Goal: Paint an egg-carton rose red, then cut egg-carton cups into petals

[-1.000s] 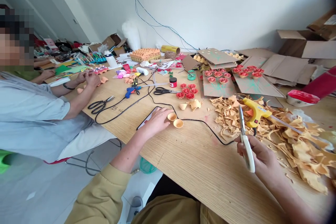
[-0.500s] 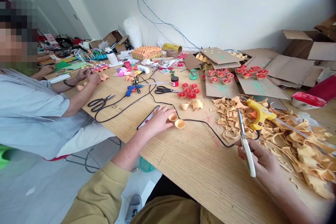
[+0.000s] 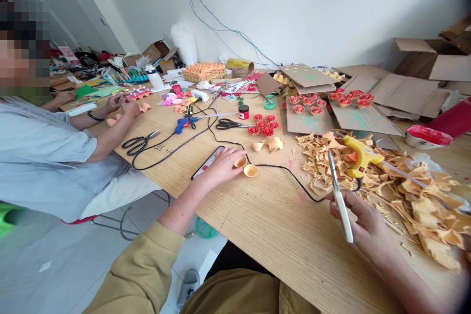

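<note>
My left hand (image 3: 223, 166) rests over a phone (image 3: 206, 164), its fingers closed about the edge of a small tan egg-carton cup (image 3: 241, 162). A second cup (image 3: 250, 171) stands right beside that one, its hollow facing up. My right hand (image 3: 362, 218) grips a pair of scissors (image 3: 340, 201) by the white handles, with the blades pointing up and away from me. Beyond the hands lie a tan carton cone (image 3: 257, 146) and a jagged carton piece (image 3: 275, 144). Several red carton roses (image 3: 268, 131) are grouped behind them.
Carton scraps (image 3: 412, 206) heap up at the right, with a yellow glue gun (image 3: 362, 157) on top. A black cord (image 3: 287, 170) crosses the table. Black scissors (image 3: 137, 144) and a blue glue gun (image 3: 181, 124) lie left. Another person (image 3: 44, 152) sits there. Cardboard sheets (image 3: 307, 121) carry more roses.
The camera view has shifted slightly. The cup at my left fingertips leans a little more; both hands otherwise keep their places, and the scissors stay in my right hand.
</note>
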### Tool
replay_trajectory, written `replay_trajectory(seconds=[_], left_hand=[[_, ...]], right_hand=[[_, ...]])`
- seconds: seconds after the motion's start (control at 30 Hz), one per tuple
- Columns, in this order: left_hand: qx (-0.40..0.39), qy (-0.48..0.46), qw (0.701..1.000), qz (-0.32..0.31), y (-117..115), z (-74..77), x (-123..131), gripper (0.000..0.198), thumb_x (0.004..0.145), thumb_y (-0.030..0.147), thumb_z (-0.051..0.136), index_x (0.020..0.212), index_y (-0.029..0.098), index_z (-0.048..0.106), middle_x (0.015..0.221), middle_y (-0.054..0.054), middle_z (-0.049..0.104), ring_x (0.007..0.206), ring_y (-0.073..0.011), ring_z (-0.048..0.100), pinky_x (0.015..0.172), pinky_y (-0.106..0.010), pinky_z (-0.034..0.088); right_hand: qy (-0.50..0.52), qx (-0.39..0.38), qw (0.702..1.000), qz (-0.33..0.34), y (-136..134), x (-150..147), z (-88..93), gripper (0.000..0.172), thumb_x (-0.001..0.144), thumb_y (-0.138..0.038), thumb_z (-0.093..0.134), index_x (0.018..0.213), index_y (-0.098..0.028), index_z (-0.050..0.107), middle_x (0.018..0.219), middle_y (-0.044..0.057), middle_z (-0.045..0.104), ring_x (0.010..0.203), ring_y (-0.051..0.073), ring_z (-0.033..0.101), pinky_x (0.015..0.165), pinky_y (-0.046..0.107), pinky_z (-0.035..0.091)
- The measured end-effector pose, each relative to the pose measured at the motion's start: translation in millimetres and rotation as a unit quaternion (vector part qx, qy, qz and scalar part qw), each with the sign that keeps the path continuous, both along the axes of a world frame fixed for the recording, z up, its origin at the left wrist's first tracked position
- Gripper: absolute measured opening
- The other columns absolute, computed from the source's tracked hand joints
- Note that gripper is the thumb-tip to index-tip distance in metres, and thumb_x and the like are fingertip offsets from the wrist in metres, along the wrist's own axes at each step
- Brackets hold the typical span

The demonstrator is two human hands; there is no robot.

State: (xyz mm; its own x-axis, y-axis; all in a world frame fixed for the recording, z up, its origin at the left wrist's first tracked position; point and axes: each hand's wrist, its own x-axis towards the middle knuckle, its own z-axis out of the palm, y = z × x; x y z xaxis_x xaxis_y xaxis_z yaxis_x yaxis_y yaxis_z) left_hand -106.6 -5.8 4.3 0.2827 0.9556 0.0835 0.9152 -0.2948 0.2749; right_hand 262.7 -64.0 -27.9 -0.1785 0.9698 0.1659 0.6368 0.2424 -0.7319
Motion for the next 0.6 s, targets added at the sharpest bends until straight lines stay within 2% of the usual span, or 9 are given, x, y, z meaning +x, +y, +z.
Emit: replay_trajectory(seconds=[0.1, 0.27, 0.4, 0.6], left_hand=[[-0.007, 0.007, 1.0, 0.015, -2.8, 3.9, -0.3, 0.051, 0.085, 0.024, 0.063, 0.134, 0.027, 0.054, 0.135, -0.008, 0.061, 0.126, -0.0292, 0.052, 0.109, -0.05, 0.038], [-0.025, 0.003, 1.0, -0.013, -1.7, 3.0, -3.6, 0.062, 0.082, 0.014, 0.059, 0.141, 0.026, 0.049, 0.14, -0.008, 0.059, 0.13, -0.0284, 0.05, 0.11, -0.047, 0.038], [-0.017, -0.009, 1.0, -0.013, 0.3, 0.3, -4.1, 0.057, 0.084, 0.013, 0.057, 0.139, 0.024, 0.052, 0.139, -0.009, 0.061, 0.13, -0.0278, 0.052, 0.11, -0.046, 0.039], [0.003, -0.032, 0.999, 0.012, 0.1, -2.1, -3.0, 0.055, 0.082, 0.021, 0.069, 0.134, 0.028, 0.054, 0.14, -0.008, 0.06, 0.132, -0.0302, 0.051, 0.111, -0.051, 0.038]], right_hand=[[-0.001, 0.005, 1.0, 0.001, -0.2, -0.5, 0.6, 0.029, 0.085, -0.05, 0.056, 0.089, -0.023, 0.066, 0.075, 0.002, 0.067, 0.067, 0.02, 0.062, 0.065, 0.032, 0.049], [-0.004, 0.01, 1.0, 0.002, -0.4, -0.6, -1.9, 0.029, 0.087, -0.049, 0.056, 0.093, -0.023, 0.066, 0.079, 0.002, 0.067, 0.069, 0.019, 0.062, 0.064, 0.031, 0.048], [-0.004, 0.012, 1.0, 0.004, -1.3, -0.8, -0.6, 0.029, 0.087, -0.05, 0.057, 0.092, -0.023, 0.066, 0.077, 0.002, 0.068, 0.067, 0.019, 0.061, 0.062, 0.03, 0.047], [-0.001, 0.022, 1.0, 0.013, -2.9, -1.3, 0.7, 0.026, 0.089, -0.047, 0.056, 0.09, -0.023, 0.065, 0.076, 0.001, 0.066, 0.067, 0.018, 0.061, 0.064, 0.03, 0.046]])
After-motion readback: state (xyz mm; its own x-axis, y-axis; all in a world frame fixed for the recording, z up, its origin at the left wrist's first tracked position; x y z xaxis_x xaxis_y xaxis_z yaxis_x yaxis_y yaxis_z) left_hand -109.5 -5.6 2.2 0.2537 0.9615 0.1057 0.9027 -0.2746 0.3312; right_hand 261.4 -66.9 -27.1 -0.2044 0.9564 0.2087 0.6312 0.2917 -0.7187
